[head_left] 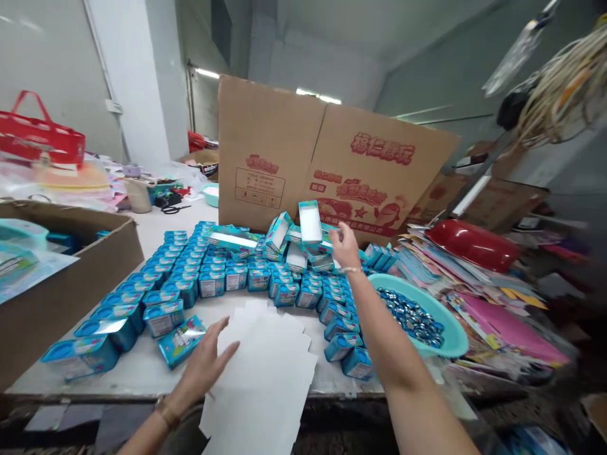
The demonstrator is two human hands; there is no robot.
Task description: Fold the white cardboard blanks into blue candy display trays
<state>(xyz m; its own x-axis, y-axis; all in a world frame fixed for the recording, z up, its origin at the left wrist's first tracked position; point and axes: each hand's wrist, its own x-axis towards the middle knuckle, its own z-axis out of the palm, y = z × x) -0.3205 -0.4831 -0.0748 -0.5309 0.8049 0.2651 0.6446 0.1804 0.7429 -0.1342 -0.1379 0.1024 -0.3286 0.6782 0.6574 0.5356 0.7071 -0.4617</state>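
Observation:
My left hand (206,360) is open, thumb and fingers apart, over the left edge of a stack of white notched card sheets (265,379) at the table's front. Beside it a small blue printed tin-like box (181,341) lies tilted. My right hand (346,246) reaches to a heap of open blue card boxes with white insides, its fingers loosely bent at the heap's right side. One such box (310,222) stands up on the heap just left of that hand. I cannot make out anything held in it. Rows of small blue boxes (211,282) stand around the sheets.
A turquoise basin (458,338) of shiny blue wrapped pieces (412,319) is at right, by piled papers (512,328) and a red tray (474,245). A large cardboard panel (284,139) rises behind. At left are a carton (71,272) and black scissors (174,209).

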